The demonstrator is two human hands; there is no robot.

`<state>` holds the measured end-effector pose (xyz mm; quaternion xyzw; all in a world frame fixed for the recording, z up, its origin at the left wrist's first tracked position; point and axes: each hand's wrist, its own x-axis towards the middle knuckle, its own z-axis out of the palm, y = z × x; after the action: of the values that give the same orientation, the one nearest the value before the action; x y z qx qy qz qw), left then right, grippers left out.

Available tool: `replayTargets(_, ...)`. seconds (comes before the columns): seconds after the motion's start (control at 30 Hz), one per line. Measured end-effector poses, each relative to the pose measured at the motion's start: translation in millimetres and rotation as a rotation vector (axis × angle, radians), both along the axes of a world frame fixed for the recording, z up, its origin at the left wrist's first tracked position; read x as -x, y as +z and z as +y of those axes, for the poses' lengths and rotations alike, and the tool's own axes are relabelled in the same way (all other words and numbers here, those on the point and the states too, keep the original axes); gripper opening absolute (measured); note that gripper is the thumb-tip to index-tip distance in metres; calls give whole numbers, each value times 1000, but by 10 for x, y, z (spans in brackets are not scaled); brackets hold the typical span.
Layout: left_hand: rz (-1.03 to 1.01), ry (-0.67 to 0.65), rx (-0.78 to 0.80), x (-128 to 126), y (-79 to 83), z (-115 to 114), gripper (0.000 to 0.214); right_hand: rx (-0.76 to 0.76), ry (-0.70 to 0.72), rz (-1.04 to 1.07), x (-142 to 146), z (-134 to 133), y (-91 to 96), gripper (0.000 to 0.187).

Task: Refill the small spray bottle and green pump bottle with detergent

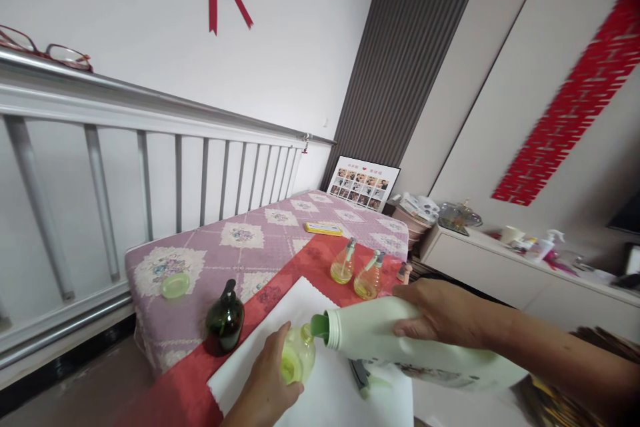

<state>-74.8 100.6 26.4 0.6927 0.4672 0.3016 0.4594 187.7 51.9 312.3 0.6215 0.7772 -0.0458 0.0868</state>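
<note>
My left hand is wrapped round a small clear bottle with yellowish liquid inside, tilted over the white sheet. In my right hand lies a large pale green jug, tipped nearly level, its green spout at the small bottle's mouth. Whether liquid runs between them is too small to tell. A dark pump head rests on the sheet under the jug. To the left stands a dark green pump bottle. Beyond the sheet are two clear pump bottles with yellow liquid.
A white sheet and red cloth cover part of the floral tablecloth. On it lie a pale green cap and a yellow case. A white railing runs along the left; a white cabinet stands right.
</note>
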Motion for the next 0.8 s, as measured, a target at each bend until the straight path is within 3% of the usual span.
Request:
replayTargets(0.27, -43, -13, 34, -10, -86, 28, 107, 32, 22, -160, 76, 0, 46, 43)
replayTargets(0.8, -22, -37, 61, 33, 34, 8, 107, 4, 49, -212, 37, 15, 14, 45)
